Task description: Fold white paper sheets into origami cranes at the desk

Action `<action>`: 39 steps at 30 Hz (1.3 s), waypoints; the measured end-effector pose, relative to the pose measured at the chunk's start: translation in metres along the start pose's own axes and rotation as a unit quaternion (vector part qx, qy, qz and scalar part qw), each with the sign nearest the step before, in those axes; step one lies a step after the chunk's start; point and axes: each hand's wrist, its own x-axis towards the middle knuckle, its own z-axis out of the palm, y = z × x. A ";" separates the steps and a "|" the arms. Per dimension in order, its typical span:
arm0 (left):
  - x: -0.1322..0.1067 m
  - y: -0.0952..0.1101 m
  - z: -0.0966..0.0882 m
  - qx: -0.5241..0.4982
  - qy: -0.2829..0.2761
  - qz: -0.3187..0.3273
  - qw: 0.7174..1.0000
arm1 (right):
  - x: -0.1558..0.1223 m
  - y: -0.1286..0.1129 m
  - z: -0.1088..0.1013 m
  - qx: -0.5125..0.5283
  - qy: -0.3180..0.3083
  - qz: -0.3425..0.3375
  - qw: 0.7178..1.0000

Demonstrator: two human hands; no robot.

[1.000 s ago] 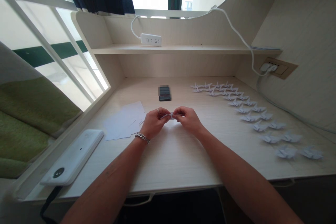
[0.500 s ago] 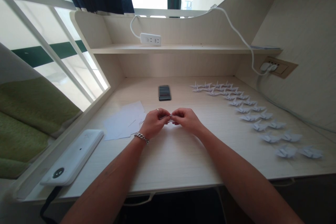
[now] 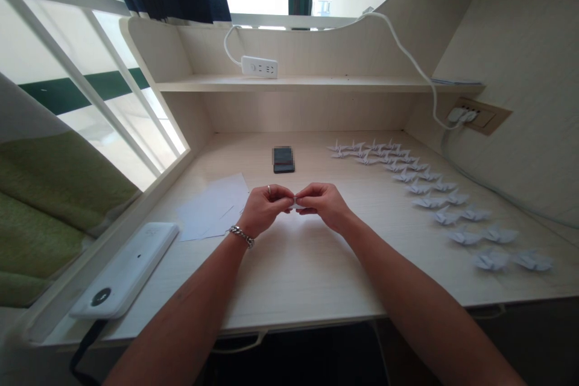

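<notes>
My left hand (image 3: 265, 208) and my right hand (image 3: 322, 204) meet above the middle of the desk (image 3: 294, 265), fingertips pinched on a small folded piece of white paper (image 3: 295, 202). Most of that paper is hidden by the fingers. A ring and a metal bracelet are on the left hand. Loose white paper sheets (image 3: 210, 214) lie just left of the left hand. Several folded paper cranes (image 3: 446, 199) sit in two rows along the right side of the desk.
A dark phone (image 3: 283, 159) lies behind the hands. A white flat device (image 3: 124, 271) rests at the desk's left front edge. On the shelf sits a power strip (image 3: 259, 66), its cable running to a wall socket (image 3: 474, 114) at the right.
Both hands have lifted slightly and stayed pinched together on the small paper. Nothing else on the desk has moved.
</notes>
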 end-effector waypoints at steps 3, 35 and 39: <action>0.000 -0.002 -0.002 0.023 -0.009 0.013 1.000 | 0.000 0.000 -0.002 0.014 -0.025 0.014 0.999; 0.004 -0.012 0.005 -0.046 0.032 -0.009 0.998 | 0.007 0.011 -0.001 -0.132 -0.010 -0.090 0.987; 0.004 -0.014 0.005 -0.039 0.022 -0.012 0.999 | 0.008 0.011 -0.003 -0.158 -0.004 -0.106 0.982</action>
